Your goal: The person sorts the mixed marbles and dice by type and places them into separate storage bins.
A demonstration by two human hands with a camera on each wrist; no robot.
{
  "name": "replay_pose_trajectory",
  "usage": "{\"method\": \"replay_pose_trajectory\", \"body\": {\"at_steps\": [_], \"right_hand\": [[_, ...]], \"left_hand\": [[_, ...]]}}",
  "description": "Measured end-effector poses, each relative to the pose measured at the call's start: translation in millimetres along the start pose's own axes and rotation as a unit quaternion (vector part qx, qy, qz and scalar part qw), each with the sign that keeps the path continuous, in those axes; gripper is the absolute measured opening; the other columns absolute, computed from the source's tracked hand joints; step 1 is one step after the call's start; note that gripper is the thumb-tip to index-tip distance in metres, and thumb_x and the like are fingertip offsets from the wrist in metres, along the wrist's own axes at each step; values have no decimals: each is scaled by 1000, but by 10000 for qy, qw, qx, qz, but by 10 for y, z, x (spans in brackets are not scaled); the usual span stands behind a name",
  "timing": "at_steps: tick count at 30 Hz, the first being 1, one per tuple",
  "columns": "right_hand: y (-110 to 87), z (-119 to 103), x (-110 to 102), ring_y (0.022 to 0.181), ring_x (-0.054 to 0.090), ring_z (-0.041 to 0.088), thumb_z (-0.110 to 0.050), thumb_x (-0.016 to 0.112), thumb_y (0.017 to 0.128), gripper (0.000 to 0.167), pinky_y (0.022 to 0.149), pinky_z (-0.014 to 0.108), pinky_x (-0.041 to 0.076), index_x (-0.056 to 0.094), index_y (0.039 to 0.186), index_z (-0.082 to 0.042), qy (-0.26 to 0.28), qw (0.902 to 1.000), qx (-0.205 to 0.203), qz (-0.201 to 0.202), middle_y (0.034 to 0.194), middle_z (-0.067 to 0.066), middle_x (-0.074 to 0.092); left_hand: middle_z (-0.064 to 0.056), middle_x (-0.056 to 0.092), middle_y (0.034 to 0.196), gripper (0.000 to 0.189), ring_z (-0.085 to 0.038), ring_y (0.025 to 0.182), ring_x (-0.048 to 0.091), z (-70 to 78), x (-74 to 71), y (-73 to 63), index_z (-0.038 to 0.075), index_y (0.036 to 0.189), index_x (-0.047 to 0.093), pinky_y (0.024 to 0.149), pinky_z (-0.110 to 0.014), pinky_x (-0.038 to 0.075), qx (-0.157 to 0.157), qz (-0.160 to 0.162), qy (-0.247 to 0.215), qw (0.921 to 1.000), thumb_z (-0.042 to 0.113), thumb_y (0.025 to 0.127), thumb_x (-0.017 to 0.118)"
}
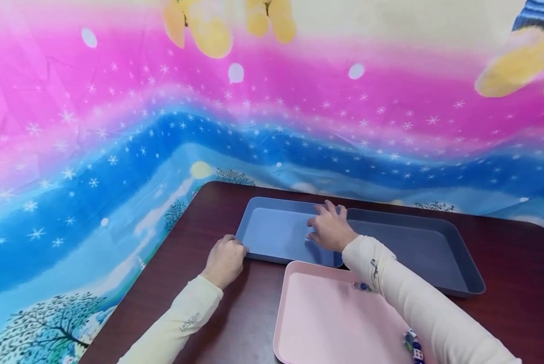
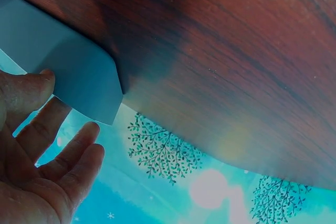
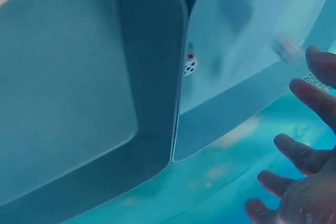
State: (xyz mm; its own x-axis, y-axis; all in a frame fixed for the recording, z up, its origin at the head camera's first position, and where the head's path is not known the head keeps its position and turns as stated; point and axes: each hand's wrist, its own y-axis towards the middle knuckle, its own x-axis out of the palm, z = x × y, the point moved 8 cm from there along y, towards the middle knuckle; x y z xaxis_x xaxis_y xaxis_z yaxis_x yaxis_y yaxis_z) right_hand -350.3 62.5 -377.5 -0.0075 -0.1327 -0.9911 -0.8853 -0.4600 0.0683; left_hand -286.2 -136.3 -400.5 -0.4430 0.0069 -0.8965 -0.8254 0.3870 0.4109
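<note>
My left hand (image 1: 225,260) grips the near left edge of a light blue tray (image 1: 272,230). In the left wrist view its thumb (image 2: 29,92) lies against the tray's outer wall, with the fingers at the rim. My right hand (image 1: 332,227) hovers over the right part of that tray, fingers spread and holding nothing. A white die (image 3: 190,65) with blue and red dots shows inside the blue tray in the right wrist view. Close to the right fingertips, a blurred whitish piece (image 3: 287,49) appears over the tray.
A dark grey tray (image 1: 412,250) stands against the blue tray's right side. Nearer sits a pink tray (image 1: 326,313), partly behind my right sleeve, with small pieces (image 1: 363,286) and several dice (image 1: 416,349) along its right part. A printed cloth (image 1: 272,126) hangs behind the dark wooden table (image 1: 249,313).
</note>
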Motion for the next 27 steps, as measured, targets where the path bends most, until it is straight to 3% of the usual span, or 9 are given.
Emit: {"method": "replay_pose_trajectory", "body": {"at_steps": [4,12,20,27], "right_hand": [[-131,86,-85,139,29,51,-32,71,84,31,106,76,21,72,111,-17,-20,9998,151,95,144,21,47],[-564,282,-346,138,29,51,-31,70,84,25,103,75,23,72,105,-17,-28,9988,192,451,144,21,46],[-1254,499,-512,135,31,54,-28,74,80,23,101,75,22,73,99,-16,-93,9971,332,676,139,24,50],[-1856,660,-473,132,29,57,-21,76,74,17,98,78,18,74,92,-21,-90,9967,676,437,138,25,49]], "left_hand": [[-7,74,76,14,-25,86,69,65,-26,35,13,75,76,74,-40,60,83,8,-23,10000,2,76,68],[-8,73,75,13,-27,88,69,64,-59,70,12,75,76,75,-42,60,77,-65,-113,9999,1,77,68],[-9,72,73,15,-29,86,69,7,-47,28,10,76,76,73,-43,60,123,-70,-189,9997,-1,75,68],[-9,72,72,19,-29,85,69,21,-39,0,11,77,77,73,-43,59,126,-101,-277,9995,-4,73,66]]}}
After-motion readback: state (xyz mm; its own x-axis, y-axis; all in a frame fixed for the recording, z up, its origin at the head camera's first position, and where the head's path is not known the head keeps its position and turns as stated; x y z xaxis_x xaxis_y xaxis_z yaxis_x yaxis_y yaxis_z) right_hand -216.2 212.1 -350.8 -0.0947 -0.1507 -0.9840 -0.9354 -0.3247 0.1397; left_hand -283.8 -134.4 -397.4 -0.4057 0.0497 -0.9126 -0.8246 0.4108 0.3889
